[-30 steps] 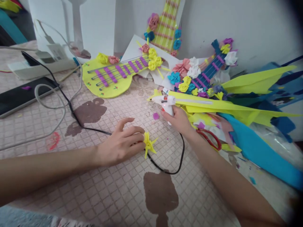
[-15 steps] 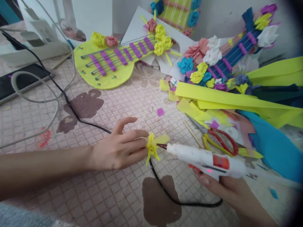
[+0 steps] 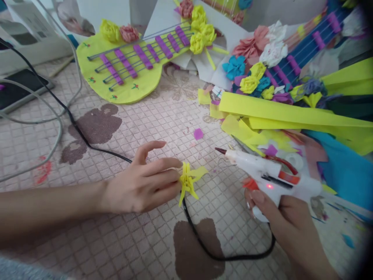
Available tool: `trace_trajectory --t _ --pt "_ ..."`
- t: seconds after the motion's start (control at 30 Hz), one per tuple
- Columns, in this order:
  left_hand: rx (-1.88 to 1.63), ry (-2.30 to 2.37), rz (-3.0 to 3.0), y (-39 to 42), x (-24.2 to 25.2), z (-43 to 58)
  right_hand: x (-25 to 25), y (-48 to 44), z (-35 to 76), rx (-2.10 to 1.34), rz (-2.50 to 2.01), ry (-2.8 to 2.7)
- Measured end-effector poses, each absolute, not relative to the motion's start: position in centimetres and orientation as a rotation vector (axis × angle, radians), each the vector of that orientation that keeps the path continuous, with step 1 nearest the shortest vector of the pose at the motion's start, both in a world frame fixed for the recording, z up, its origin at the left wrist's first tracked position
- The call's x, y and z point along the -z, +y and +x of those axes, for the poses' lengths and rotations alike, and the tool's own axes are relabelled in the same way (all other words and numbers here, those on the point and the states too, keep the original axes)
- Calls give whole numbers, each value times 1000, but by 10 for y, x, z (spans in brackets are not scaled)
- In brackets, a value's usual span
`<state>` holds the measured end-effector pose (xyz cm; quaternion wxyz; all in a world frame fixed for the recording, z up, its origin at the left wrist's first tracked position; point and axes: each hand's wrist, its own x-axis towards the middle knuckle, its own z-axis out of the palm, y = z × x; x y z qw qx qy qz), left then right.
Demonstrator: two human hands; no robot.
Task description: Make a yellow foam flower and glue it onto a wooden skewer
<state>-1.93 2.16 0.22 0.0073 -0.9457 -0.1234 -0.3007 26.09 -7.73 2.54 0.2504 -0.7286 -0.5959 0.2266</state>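
Between the fingers of my left hand [image 3: 145, 181] is a small yellow paper flower [image 3: 189, 181], its strips pointing outward and down. The fingertips behind it are hidden. My right hand [image 3: 285, 225] is wrapped round the handle of a white hot glue gun [image 3: 256, 163] with an orange trigger and a lit red light. The gun's dark nozzle points left, above and to the right of the flower, apart from it. A black cord [image 3: 204, 243] runs from the gun's handle and passes under my left hand.
Behind lie a yellow paper guitar [image 3: 116, 89] with purple strips and a blue one [image 3: 309, 54] trimmed with paper flowers. Yellow paper strips [image 3: 268, 111], blue paper [image 3: 346, 175] and partly covered scissors are at right. A phone [image 3: 21, 89] and grey cable [image 3: 60, 136] lie left.
The glue gun has moved right and away from the flower, its nozzle now higher and clear of the petals. My left hand still holds the flower at nearly the same spot. The view has shifted slightly.
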Motion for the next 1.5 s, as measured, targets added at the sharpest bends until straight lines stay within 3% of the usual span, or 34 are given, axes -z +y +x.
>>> trace_trajectory --t 0.17,0.3,0.7,0.8,1.1,1.5 --pt "910 -433 -2961 21 -3 -19 -24 -89 258 -1112 -1948 -1157" --pt "902 -424 -2950 20 -3 -20 -22 -92 255 -1375 -1641 -958" --pt "952 -398 -2924 21 1 -20 -12 -63 218 -1615 -1195 -919" --pt "973 -407 -2918 19 1 -20 -12 -58 212 -1606 -1139 -884" --pt "1012 -405 -2913 17 2 -19 -12 -43 212 -1155 -1259 -858" --pt "938 -416 -2902 18 0 -20 -40 -89 250 -1185 -1657 -1554"
